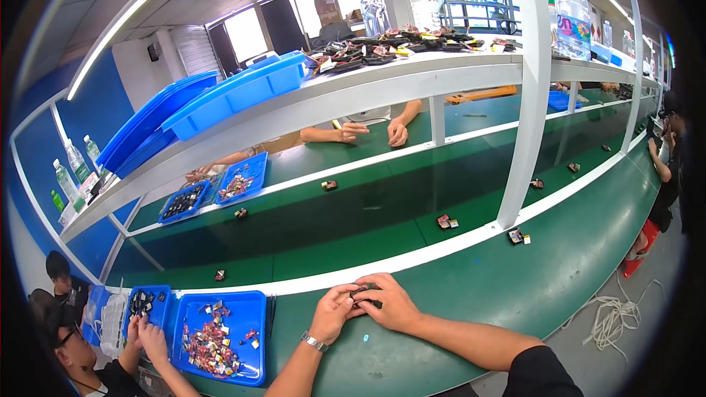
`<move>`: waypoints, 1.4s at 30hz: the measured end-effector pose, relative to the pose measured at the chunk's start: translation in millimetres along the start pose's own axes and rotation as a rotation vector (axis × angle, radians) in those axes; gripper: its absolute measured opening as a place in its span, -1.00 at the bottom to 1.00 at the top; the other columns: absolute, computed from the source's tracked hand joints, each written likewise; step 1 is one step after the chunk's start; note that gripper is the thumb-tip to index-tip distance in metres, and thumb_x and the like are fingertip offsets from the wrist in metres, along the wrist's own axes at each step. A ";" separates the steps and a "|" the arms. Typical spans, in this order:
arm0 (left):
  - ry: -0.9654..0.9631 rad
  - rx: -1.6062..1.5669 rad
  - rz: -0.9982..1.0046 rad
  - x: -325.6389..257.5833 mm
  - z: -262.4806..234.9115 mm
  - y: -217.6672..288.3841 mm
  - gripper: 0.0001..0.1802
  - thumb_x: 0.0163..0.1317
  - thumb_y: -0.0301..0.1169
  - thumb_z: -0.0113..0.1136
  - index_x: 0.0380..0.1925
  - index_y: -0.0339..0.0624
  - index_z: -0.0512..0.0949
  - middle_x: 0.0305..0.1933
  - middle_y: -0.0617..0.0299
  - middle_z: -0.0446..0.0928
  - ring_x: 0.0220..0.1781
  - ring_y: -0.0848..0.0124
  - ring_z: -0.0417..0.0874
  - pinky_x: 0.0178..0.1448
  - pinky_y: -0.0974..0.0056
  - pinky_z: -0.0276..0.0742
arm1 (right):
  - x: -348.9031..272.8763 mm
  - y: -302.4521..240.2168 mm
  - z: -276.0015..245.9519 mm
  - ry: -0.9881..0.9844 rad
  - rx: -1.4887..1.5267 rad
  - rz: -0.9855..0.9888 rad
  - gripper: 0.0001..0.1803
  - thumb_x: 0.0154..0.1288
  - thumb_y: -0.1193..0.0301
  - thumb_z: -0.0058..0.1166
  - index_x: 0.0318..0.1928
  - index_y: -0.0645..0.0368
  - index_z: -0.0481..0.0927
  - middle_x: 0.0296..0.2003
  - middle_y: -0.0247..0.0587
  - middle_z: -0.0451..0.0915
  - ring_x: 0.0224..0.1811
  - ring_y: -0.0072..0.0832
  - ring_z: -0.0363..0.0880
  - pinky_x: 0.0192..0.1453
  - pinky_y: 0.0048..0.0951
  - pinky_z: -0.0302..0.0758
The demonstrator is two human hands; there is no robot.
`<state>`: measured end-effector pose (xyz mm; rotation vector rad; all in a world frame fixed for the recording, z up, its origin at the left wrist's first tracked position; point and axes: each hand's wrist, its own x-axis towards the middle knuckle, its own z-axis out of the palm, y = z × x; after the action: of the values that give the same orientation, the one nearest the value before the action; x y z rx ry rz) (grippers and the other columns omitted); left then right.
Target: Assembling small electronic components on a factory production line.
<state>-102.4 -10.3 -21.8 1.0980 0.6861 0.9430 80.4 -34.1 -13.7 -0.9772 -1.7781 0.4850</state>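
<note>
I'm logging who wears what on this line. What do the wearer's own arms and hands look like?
Both forearms are bare, with no gloves on the left hand or right hand. A silver metal-link wristwatch sits on the left wrist. A black short sleeve covers the right upper arm. No rings can be made out.
</note>
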 end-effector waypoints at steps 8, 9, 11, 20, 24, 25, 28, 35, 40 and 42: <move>0.048 0.089 0.031 -1.5 5.4 1.4 -0.73 0.43 -0.54 -0.03 0.10 -0.27 0.38 0.08 0.04 0.56 0.09 0.32 0.62 0.16 0.20 0.64 | 1.9 -5.5 1.4 0.020 -0.013 -0.062 -0.79 0.11 0.54 0.21 -0.19 0.16 0.68 0.06 -0.19 0.52 0.17 -0.19 0.43 0.17 -0.25 0.48; 0.049 0.088 0.031 -0.9 4.1 0.2 -0.73 0.43 -0.54 -0.03 0.10 -0.27 0.38 0.08 0.04 0.56 0.09 0.32 0.62 0.16 0.20 0.64 | 2.5 -6.7 1.1 0.028 -0.023 -0.120 -0.78 0.10 0.55 0.21 -0.18 0.17 0.67 0.08 -0.16 0.51 0.18 -0.18 0.42 0.18 -0.24 0.47; 0.045 0.081 0.045 -1.0 0.5 -2.4 -0.72 0.44 -0.56 -0.07 0.12 -0.30 0.39 0.14 0.03 0.53 0.10 0.34 0.62 0.17 0.26 0.62 | 7.1 -8.7 -3.1 0.014 -0.068 -0.192 -0.77 0.08 0.56 0.21 -0.19 0.18 0.66 0.08 -0.14 0.50 0.19 -0.17 0.42 0.19 -0.22 0.46; 0.031 0.045 0.056 -2.8 4.9 0.1 -0.73 0.43 -0.56 -0.06 0.10 -0.30 0.39 0.17 0.01 0.51 0.12 0.33 0.61 0.17 0.26 0.62 | 3.5 -7.0 -6.7 0.024 -0.110 -0.175 -0.80 0.05 0.53 0.25 -0.24 0.19 0.66 0.06 -0.15 0.50 0.18 -0.19 0.43 0.20 -0.23 0.45; 0.019 0.037 0.056 -2.1 1.5 -1.1 -0.72 0.43 -0.54 -0.04 0.11 -0.31 0.38 0.18 0.01 0.51 0.13 0.33 0.60 0.18 0.26 0.62 | 1.5 -5.0 -1.2 0.020 -0.026 -0.075 -0.82 0.09 0.50 0.26 -0.23 0.16 0.69 0.05 -0.20 0.52 0.17 -0.22 0.44 0.20 -0.26 0.46; 0.020 0.038 0.052 -1.9 1.3 -1.4 -0.72 0.43 -0.54 -0.04 0.11 -0.32 0.37 0.18 0.01 0.51 0.13 0.33 0.60 0.18 0.25 0.62 | 1.8 -4.5 -1.1 0.020 -0.026 -0.075 -0.82 0.09 0.50 0.26 -0.23 0.16 0.69 0.05 -0.20 0.52 0.17 -0.22 0.44 0.20 -0.26 0.46; 0.022 0.036 0.046 -1.9 1.7 -1.5 -0.71 0.43 -0.54 -0.03 0.12 -0.33 0.37 0.18 0.00 0.51 0.13 0.33 0.60 0.18 0.25 0.62 | 1.2 -3.0 -0.9 0.029 -0.019 -0.045 -0.81 0.10 0.50 0.26 -0.21 0.13 0.70 0.06 -0.23 0.53 0.17 -0.22 0.44 0.20 -0.26 0.46; 0.027 0.046 0.058 -3.6 3.2 -1.0 -0.70 0.43 -0.55 -0.03 0.12 -0.35 0.39 0.13 0.00 0.53 0.11 0.32 0.62 0.19 0.24 0.62 | 0.5 1.9 0.7 -0.007 0.035 -0.002 -0.81 0.11 0.49 0.26 -0.21 0.14 0.70 0.10 -0.25 0.53 0.18 -0.23 0.43 0.23 -0.27 0.45; 0.052 0.033 0.047 -2.4 6.6 1.0 -0.70 0.43 -0.56 -0.04 0.13 -0.37 0.39 0.14 -0.01 0.53 0.11 0.31 0.62 0.20 0.23 0.62 | 3.5 -0.9 0.2 -0.002 0.049 0.018 -0.84 0.12 0.48 0.26 -0.23 0.14 0.72 0.10 -0.26 0.54 0.20 -0.23 0.42 0.23 -0.25 0.44; 0.038 0.027 0.045 -2.8 7.1 1.4 -0.70 0.43 -0.56 -0.05 0.13 -0.37 0.39 0.14 -0.01 0.53 0.12 0.30 0.62 0.20 0.23 0.62 | 2.0 1.9 -0.4 -0.015 0.012 0.042 -0.80 0.12 0.46 0.28 -0.19 0.07 0.73 0.12 -0.27 0.54 0.21 -0.25 0.43 0.23 -0.28 0.46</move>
<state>-98.2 -15.6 -18.0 1.1256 0.7092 0.9975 81.2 -31.4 -13.8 -1.0068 -1.7684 0.5303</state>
